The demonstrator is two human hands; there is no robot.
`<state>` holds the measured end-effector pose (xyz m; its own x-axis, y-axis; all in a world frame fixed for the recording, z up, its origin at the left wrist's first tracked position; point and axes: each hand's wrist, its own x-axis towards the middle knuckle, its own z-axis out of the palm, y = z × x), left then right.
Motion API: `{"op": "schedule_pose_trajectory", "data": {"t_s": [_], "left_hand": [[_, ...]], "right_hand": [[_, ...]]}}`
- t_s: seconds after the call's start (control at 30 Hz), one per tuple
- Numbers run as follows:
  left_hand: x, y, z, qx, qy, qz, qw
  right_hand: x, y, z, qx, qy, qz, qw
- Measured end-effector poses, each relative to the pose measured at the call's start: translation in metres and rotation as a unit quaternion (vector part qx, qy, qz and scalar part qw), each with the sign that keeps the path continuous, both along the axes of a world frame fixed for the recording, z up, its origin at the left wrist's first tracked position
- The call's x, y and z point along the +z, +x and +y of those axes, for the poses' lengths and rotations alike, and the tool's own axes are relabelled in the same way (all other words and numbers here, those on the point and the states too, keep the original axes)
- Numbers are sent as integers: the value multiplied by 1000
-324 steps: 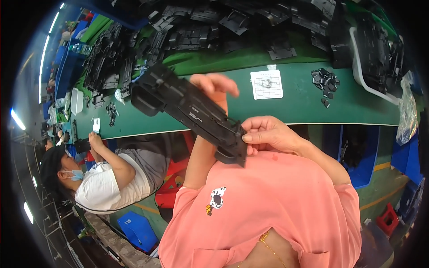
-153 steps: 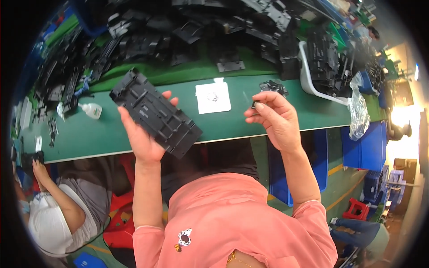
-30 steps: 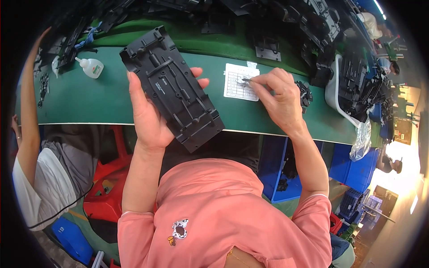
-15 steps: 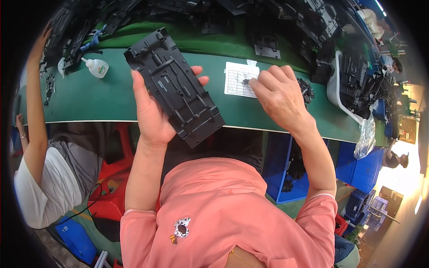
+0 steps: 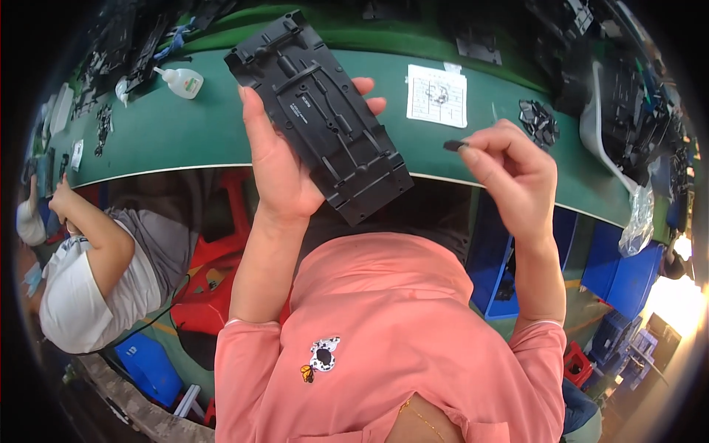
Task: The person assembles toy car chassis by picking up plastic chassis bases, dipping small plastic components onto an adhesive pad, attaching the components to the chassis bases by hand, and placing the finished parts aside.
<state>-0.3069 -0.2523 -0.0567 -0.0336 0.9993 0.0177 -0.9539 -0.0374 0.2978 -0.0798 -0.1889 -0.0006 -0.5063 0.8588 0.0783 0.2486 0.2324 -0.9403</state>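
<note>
My left hand (image 5: 284,166) grips a long black molded plastic panel (image 5: 325,118) from beneath, thumb on its left edge and fingertips showing past its right edge. The panel is tilted, its ribbed and bossed face toward me. To the right, my right hand (image 5: 513,166) pinches a small flat black piece (image 5: 455,146) between thumb and forefinger, apart from the panel. Beyond that hand lies a pile of small black pieces (image 5: 539,122) on the green table (image 5: 221,133). A printed paper sheet (image 5: 436,96) with a table on it lies between the panel and the pile.
A white squeeze bottle (image 5: 181,83) stands at the back left. Black plastic parts crowd the far side. A white-rimmed bin (image 5: 600,125) holds more parts at right, with a clear plastic bag (image 5: 636,230) hanging by it. A co-worker in a white shirt (image 5: 96,295) sits at left.
My right hand has drawn back from over the paper, and the small black piece now shows plainly in its pinch. My left hand still holds the panel. The co-worker's arm has come down.
</note>
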Motion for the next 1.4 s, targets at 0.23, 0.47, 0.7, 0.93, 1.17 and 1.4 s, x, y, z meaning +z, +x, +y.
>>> {"op": "schedule_pose_trajectory", "data": {"t_s": [0.23,0.47,0.7,0.93,1.17,1.4], "left_hand": [[8,3,-1,-1,-33,28,999],[11,-4,0,-18,-23,20,999],[15,-1,-3,-19,-26,34,999],[15,4,-4,-29,-22,47,998],[19,12,-7,-24,-42,92,995],[20,16,-7,-27,-41,101,994]], "right_hand": [[-15,-13,-3,168,539,-62,823],[-6,-19,-2,200,545,-97,808],[-5,-17,-7,217,538,-114,807],[-10,-12,-9,215,546,-121,800],[-8,-3,-14,226,537,-128,802],[-7,2,-13,254,541,-160,786]]}}
